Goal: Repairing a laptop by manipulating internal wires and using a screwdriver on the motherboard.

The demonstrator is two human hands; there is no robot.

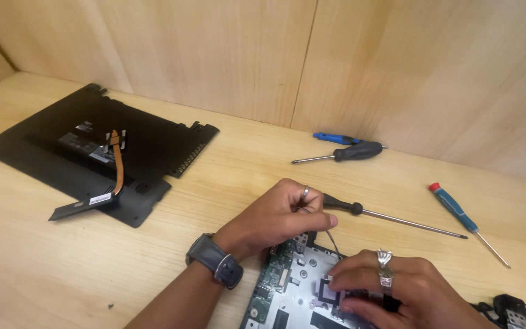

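My left hand (278,213), with a ring and a dark wristwatch, is closed around a thin grey cable (331,236) that loops down to an opened laptop chassis (287,298) at the bottom edge. A green circuit board (274,279) shows on the chassis' left side. My right hand (391,289), wearing rings, presses its fingertips flat on a pale patch of the chassis interior and holds nothing. A long black-handled screwdriver (391,218) lies just behind my left hand.
A black laptop bottom cover (147,143) lies at the left with a copper heat pipe (117,167) on it. Blue and black screwdrivers (342,149) rest by the wooden back wall. A red-capped blue screwdriver (458,212) lies right. A dark part (512,311) sits bottom right.
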